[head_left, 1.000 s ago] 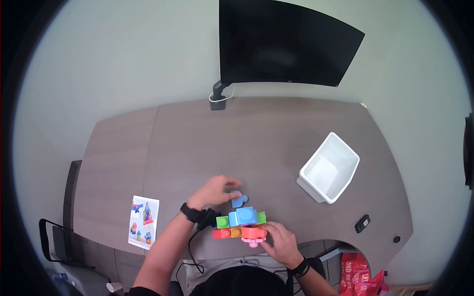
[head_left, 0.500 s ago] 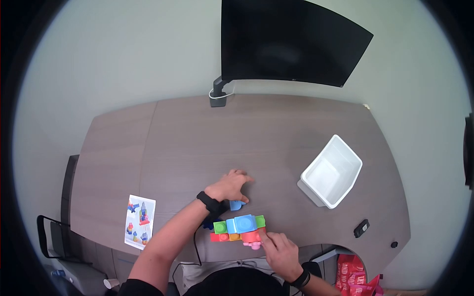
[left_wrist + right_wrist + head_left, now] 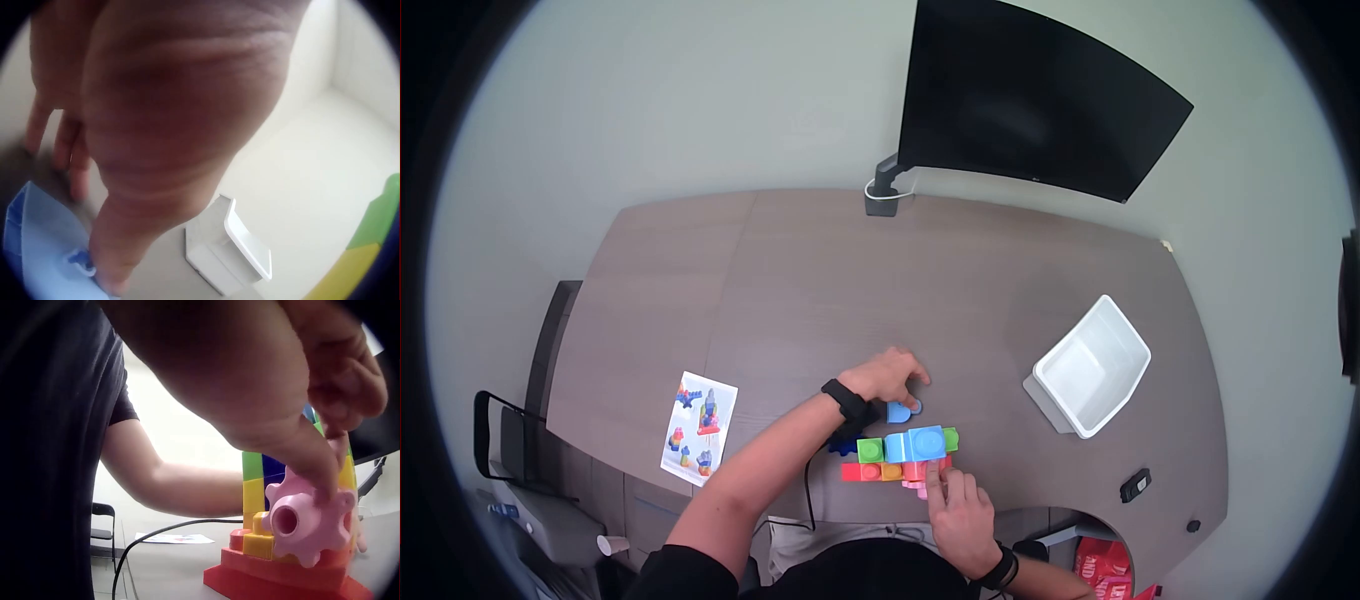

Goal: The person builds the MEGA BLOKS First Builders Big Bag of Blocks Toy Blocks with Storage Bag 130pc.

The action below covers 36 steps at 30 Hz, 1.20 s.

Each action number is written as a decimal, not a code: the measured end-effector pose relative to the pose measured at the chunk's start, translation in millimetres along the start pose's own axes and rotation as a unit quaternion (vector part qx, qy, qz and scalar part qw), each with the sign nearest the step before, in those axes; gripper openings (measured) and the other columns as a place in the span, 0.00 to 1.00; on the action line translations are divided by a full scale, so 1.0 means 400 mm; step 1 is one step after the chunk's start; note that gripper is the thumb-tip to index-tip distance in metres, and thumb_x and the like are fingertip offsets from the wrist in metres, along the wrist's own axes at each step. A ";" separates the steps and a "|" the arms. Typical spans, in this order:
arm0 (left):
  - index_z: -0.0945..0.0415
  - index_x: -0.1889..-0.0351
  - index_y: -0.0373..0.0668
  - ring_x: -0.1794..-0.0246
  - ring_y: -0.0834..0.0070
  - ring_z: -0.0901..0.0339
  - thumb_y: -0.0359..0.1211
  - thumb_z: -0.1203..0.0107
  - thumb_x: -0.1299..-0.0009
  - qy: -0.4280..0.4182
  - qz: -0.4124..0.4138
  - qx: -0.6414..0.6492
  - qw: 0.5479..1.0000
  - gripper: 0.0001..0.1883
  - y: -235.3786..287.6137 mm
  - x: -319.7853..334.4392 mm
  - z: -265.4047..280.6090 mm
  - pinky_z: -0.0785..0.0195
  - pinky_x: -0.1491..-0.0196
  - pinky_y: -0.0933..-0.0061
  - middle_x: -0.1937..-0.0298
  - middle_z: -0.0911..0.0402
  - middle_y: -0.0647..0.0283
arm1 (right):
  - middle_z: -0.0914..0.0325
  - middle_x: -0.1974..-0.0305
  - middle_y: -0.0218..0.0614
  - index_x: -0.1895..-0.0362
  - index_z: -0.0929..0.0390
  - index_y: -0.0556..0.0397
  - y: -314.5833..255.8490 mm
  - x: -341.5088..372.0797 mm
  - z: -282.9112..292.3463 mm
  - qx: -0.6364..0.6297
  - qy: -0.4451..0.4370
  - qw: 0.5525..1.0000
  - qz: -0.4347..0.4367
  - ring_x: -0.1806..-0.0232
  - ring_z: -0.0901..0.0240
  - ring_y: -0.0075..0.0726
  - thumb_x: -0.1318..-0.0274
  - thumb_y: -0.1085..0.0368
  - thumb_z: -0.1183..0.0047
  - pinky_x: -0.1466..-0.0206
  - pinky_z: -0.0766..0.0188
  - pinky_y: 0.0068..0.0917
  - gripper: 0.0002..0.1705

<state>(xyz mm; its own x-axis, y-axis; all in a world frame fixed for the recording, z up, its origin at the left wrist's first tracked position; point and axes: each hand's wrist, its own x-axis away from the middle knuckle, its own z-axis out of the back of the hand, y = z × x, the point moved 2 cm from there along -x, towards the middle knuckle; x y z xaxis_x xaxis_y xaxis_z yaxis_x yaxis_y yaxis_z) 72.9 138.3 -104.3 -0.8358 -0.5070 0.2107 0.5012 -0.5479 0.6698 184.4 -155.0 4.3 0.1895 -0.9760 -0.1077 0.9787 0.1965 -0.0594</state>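
My left hand point(image 3: 885, 375) reaches over the table just beyond a brick build. Its thumb touches a light blue block point(image 3: 50, 250) with a rounded edge, while the other fingers extend past it. The build stands near the front edge, with a large blue block point(image 3: 927, 442) on top, a green block point(image 3: 870, 450) beside it, and red blocks point(image 3: 862, 471) lower down. On its near side sits a pink gear point(image 3: 312, 519) with a hollow hub. My right hand point(image 3: 962, 520) pinches this gear between thumb and index finger, its other fingers curled.
A white bin point(image 3: 1095, 365) stands to the right, near a small black device point(image 3: 1135, 486). A picture sheet point(image 3: 700, 428) lies at left. A cable point(image 3: 808, 490) hangs from the left wrist. The monitor point(image 3: 1045, 100) is at the back.
My left hand has moved farther out and to the right, over the light blue block. My right hand has shifted from the build's right side to its near side. The head view has turned slightly.
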 end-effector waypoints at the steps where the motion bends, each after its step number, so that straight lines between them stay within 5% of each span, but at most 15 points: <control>1: 0.09 0.34 0.46 0.34 0.46 0.15 0.39 0.15 0.39 0.008 0.004 0.002 1.000 0.32 -0.004 0.006 0.001 0.20 0.30 0.49 0.40 0.09 0.48 | 0.19 0.44 0.41 0.28 0.17 0.60 0.001 0.000 0.001 0.003 -0.006 1.000 -0.003 0.46 0.19 0.46 0.38 0.67 0.38 0.46 0.17 0.39 0.33; 8: 0.09 0.39 0.40 0.44 0.52 0.07 0.31 0.19 0.35 0.083 0.065 0.046 0.993 0.24 -0.070 0.138 0.035 0.14 0.40 0.53 0.48 0.04 0.51 | 0.18 0.41 0.41 0.30 0.16 0.51 0.050 0.004 0.061 -0.115 0.095 0.988 -0.042 0.42 0.16 0.49 0.39 0.63 0.24 0.48 0.15 0.42 0.32; 11: 0.09 0.39 0.38 0.46 0.54 0.07 0.28 0.22 0.33 0.100 0.060 0.067 0.991 0.23 -0.111 0.212 0.034 0.14 0.41 0.55 0.51 0.04 0.52 | 0.14 0.47 0.38 0.32 0.14 0.48 0.053 0.007 0.087 -0.177 0.147 0.973 -0.030 0.50 0.13 0.48 0.40 0.61 0.21 0.54 0.14 0.43 0.32; 13: 0.09 0.39 0.39 0.49 0.53 0.06 0.29 0.22 0.31 0.129 0.055 0.062 0.988 0.22 -0.123 0.274 0.033 0.14 0.41 0.54 0.53 0.03 0.52 | 0.13 0.51 0.34 0.34 0.14 0.46 0.047 0.012 0.078 -0.251 0.080 0.965 0.014 0.54 0.12 0.46 0.38 0.59 0.22 0.57 0.14 0.41 0.29; 17: 0.10 0.31 0.48 0.33 0.50 0.13 0.37 0.21 0.30 0.138 0.046 0.000 0.989 0.28 -0.061 0.401 0.039 0.19 0.30 0.52 0.36 0.09 0.49 | 0.11 0.56 0.34 0.37 0.13 0.46 -0.015 -0.030 0.106 -0.329 -0.062 0.929 0.158 0.57 0.10 0.45 0.30 0.58 0.27 0.59 0.15 0.38 0.21; 22: 0.14 0.24 0.59 0.22 0.42 0.26 0.41 0.19 0.33 0.141 0.095 -0.065 0.983 0.36 -0.025 0.469 -0.033 0.26 0.21 0.48 0.20 0.22 0.50 | 0.11 0.54 0.37 0.38 0.14 0.49 -0.089 -0.065 0.037 -0.315 -0.093 0.928 0.173 0.54 0.10 0.50 0.27 0.55 0.30 0.57 0.15 0.43 0.20; 26: 0.14 0.25 0.58 0.24 0.44 0.23 0.40 0.19 0.33 0.194 0.117 -0.023 0.974 0.36 -0.044 0.519 -0.071 0.26 0.22 0.48 0.24 0.19 0.49 | 0.11 0.48 0.40 0.35 0.15 0.52 -0.158 -0.129 -0.044 -0.410 -0.175 0.871 0.204 0.56 0.10 0.51 0.28 0.61 0.31 0.57 0.16 0.43 0.21; 29: 0.13 0.26 0.55 0.25 0.43 0.22 0.38 0.20 0.33 0.229 0.098 0.002 0.969 0.34 -0.070 0.570 -0.091 0.26 0.23 0.48 0.24 0.18 0.48 | 0.15 0.38 0.55 0.25 0.24 0.62 -0.243 -0.177 -0.074 -0.347 -0.046 0.906 0.239 0.56 0.09 0.60 0.28 0.70 0.37 0.53 0.13 0.49 0.30; 32: 0.13 0.28 0.51 0.25 0.42 0.22 0.36 0.21 0.34 0.240 0.115 -0.022 0.964 0.34 -0.090 0.618 -0.111 0.27 0.22 0.48 0.25 0.18 0.47 | 0.24 0.29 0.70 0.17 0.40 0.75 -0.311 -0.228 -0.148 -0.160 0.029 0.976 0.142 0.53 0.07 0.62 0.33 0.75 0.38 0.52 0.08 0.46 0.44; 33: 0.13 0.28 0.47 0.25 0.42 0.22 0.34 0.22 0.35 0.251 0.135 -0.013 0.958 0.33 -0.073 0.644 -0.116 0.28 0.21 0.48 0.25 0.18 0.47 | 0.17 0.42 0.70 0.14 0.52 0.81 -0.325 -0.243 -0.159 -0.175 -0.002 0.979 0.107 0.56 0.10 0.76 0.35 0.81 0.45 0.49 0.11 0.59 0.49; 36: 0.13 0.29 0.45 0.24 0.43 0.23 0.34 0.22 0.36 0.273 0.157 0.027 0.949 0.34 -0.062 0.683 -0.146 0.29 0.20 0.48 0.25 0.18 0.47 | 0.15 0.46 0.66 0.12 0.49 0.74 -0.351 -0.269 -0.212 -0.199 -0.085 0.975 0.057 0.55 0.10 0.76 0.33 0.78 0.42 0.52 0.11 0.62 0.49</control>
<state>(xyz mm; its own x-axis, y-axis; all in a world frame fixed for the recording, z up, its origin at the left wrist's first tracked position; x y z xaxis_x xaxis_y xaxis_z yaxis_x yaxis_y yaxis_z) -154.7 -25.5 -105.0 -0.3993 -0.9167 0.0162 0.6817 -0.2850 0.6739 19.8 -69.6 -60.1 0.3384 -0.9406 0.0284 0.8485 0.2919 -0.4414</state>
